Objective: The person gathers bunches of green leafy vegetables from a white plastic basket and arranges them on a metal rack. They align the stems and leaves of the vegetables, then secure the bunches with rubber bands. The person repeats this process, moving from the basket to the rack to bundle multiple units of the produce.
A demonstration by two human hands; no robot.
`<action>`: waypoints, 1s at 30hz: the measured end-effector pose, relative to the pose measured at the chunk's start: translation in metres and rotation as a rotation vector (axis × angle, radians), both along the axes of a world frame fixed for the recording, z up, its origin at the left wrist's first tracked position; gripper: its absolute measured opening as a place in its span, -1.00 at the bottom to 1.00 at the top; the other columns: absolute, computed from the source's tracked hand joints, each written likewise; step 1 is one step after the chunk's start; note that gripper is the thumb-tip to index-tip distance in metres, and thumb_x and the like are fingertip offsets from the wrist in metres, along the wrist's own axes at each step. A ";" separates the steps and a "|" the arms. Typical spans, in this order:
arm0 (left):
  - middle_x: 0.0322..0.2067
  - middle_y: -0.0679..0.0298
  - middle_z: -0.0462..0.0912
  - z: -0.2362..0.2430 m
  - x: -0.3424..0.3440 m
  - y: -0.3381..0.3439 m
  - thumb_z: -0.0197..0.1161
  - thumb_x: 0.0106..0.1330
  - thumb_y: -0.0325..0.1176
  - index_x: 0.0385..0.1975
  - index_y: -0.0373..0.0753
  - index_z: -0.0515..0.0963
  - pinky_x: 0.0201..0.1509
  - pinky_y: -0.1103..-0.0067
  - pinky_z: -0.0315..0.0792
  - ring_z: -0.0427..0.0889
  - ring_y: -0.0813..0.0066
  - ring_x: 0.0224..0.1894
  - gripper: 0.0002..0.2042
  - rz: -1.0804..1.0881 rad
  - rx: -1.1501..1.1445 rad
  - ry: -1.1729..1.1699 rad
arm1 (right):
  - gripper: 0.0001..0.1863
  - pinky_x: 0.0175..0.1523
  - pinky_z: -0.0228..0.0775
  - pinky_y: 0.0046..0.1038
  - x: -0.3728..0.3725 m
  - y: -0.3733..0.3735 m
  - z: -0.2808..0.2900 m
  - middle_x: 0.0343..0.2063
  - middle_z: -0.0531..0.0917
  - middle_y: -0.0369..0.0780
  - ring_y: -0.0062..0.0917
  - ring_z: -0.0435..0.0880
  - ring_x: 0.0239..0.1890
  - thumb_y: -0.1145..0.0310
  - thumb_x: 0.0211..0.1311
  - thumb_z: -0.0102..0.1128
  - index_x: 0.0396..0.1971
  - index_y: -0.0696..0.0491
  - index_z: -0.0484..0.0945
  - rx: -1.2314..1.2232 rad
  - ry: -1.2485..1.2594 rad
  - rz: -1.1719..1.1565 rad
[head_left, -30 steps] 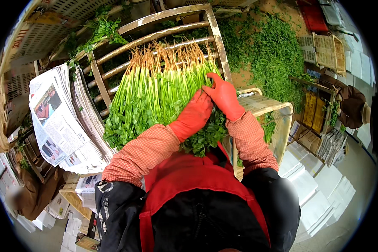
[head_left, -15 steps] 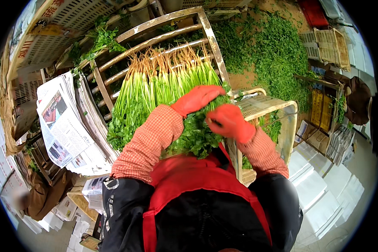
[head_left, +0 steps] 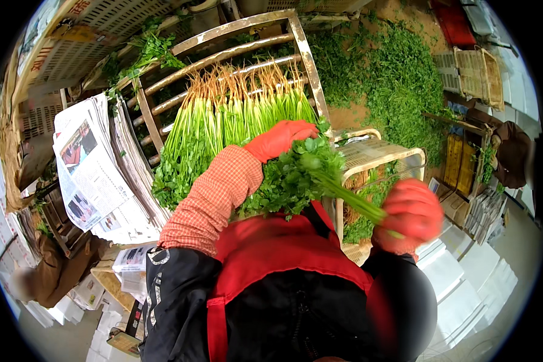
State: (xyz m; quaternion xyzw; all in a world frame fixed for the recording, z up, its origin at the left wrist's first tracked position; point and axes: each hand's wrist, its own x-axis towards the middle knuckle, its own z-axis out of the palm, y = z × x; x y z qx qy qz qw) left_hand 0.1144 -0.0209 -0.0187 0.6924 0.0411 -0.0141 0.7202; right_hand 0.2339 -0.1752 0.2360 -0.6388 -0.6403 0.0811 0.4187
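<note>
My left hand (head_left: 282,141), in a red glove, lies over the leafy ends of a row of celery-like greens (head_left: 235,117), its fingers stretched out together and the thumb hidden. These greens rest side by side on a worn slatted metal rack (head_left: 223,60), with orange-brown roots pointing away from me and leaves towards me. Off to the right, my red-gloved right hand (head_left: 411,211) is closed round the stalk ends of a small bunch of celery-like greens (head_left: 353,196), smeared by motion. The bunch's leaves reach back beside my left hand.
Newspapers (head_left: 99,169) are stacked left of the rack. Right of it stands a pale plastic crate (head_left: 368,155) with more greens inside. Loose leaves (head_left: 404,90) cover the floor at the far right. White sheets or boxes (head_left: 470,283) lie lower right. Perforated crates (head_left: 72,51) stand far left.
My right hand has moved right and towards me from the leaves, drawing a bunch out by its stalks. My left hand has stayed nearly in place on the greens.
</note>
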 end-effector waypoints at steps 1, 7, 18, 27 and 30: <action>0.03 0.07 0.51 -0.006 0.001 -0.001 -0.11 0.44 -0.15 -0.10 -0.31 0.53 0.21 0.42 0.30 0.49 0.19 0.06 -0.63 0.000 0.000 -0.028 | -0.87 -0.57 0.30 -0.46 0.001 -0.001 0.002 -0.73 0.46 -0.27 -0.45 0.45 -0.70 0.50 -0.29 0.26 -0.68 0.01 0.47 0.141 0.075 -0.101; -0.03 0.07 0.55 -0.001 0.002 -0.006 -0.07 0.42 -0.23 -0.10 -0.29 0.51 0.17 0.39 0.35 0.50 0.09 0.05 -0.70 0.031 0.168 -0.043 | -0.88 -0.63 0.04 -0.57 0.053 -0.034 0.021 -0.77 0.28 -0.35 -0.61 0.20 -0.78 0.48 0.02 0.06 -0.40 0.08 0.38 0.553 0.222 -0.101; -0.09 0.07 0.54 -0.006 -0.005 -0.028 0.11 0.28 -0.32 -0.17 -0.31 0.51 0.26 0.21 0.23 0.44 0.08 0.10 -0.77 0.064 0.594 -0.333 | -0.63 -0.46 0.39 -0.54 0.068 0.069 -0.139 -0.46 0.71 -0.27 -0.64 0.59 -0.52 0.06 0.13 0.20 -0.22 0.03 0.64 -0.728 0.646 -0.628; 0.01 0.10 0.43 0.024 -0.012 -0.026 0.14 0.20 -0.29 -0.10 -0.31 0.46 0.32 0.20 0.11 0.29 0.10 0.18 -0.69 0.009 0.803 -0.293 | -0.79 -0.29 0.44 -0.30 0.030 0.102 -0.217 -0.44 0.66 -0.16 -0.19 0.62 -0.38 0.20 0.14 0.14 -0.37 0.00 0.63 -0.685 0.029 -0.588; 0.00 0.10 0.43 0.030 -0.016 -0.026 0.16 0.19 -0.28 -0.09 -0.31 0.45 0.31 0.21 0.12 0.29 0.10 0.18 -0.67 0.092 0.796 -0.261 | -0.81 -0.29 0.44 -0.28 0.023 0.112 -0.219 -0.43 0.66 -0.16 -0.19 0.62 -0.38 0.21 0.16 0.11 -0.38 -0.01 0.62 -0.468 0.105 -0.523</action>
